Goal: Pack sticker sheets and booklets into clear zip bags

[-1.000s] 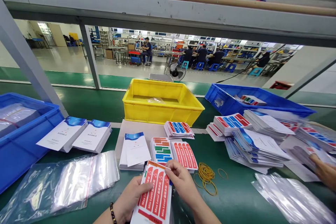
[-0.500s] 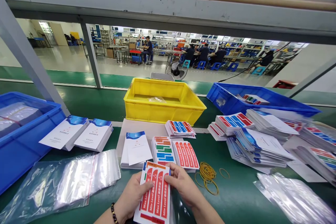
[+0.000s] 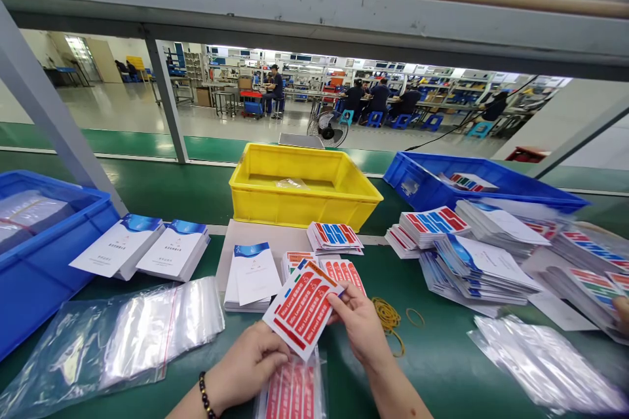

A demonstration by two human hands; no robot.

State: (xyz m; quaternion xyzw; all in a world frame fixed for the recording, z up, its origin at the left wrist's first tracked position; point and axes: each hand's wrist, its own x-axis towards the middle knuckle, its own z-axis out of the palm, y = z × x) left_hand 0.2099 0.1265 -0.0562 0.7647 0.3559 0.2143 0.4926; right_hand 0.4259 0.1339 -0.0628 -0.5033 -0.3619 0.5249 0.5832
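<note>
My right hand (image 3: 361, 324) pinches a small stack of label sheets (image 3: 304, 308) by its right edge. Red "Max Level / Min Level" strips show on the top sheet, which is tilted over the table. Below it, my left hand (image 3: 253, 357), with a beaded bracelet on the wrist, is closed at the upper left of a clear plastic bag (image 3: 295, 386). Red labels show through that bag. Just beyond are a pile of white booklets (image 3: 255, 275), a red label pile (image 3: 346, 272), a partly covered mixed label pile (image 3: 297, 262) and a red-and-blue label pile (image 3: 335, 237).
A yellow bin (image 3: 304, 209) stands behind the piles. Blue bins flank it, one left (image 3: 54, 262) and one right (image 3: 432, 190). Rubber bands (image 3: 386, 315), clear bags (image 3: 162, 334), booklet stacks (image 3: 171, 252) and more booklets (image 3: 484, 268) lie around. Another person's hand (image 3: 622, 311) enters at the right edge.
The label sheets have swung up and right, now in my right hand only. My left hand has moved off them to the bag below. Another person's hand has appeared at right.
</note>
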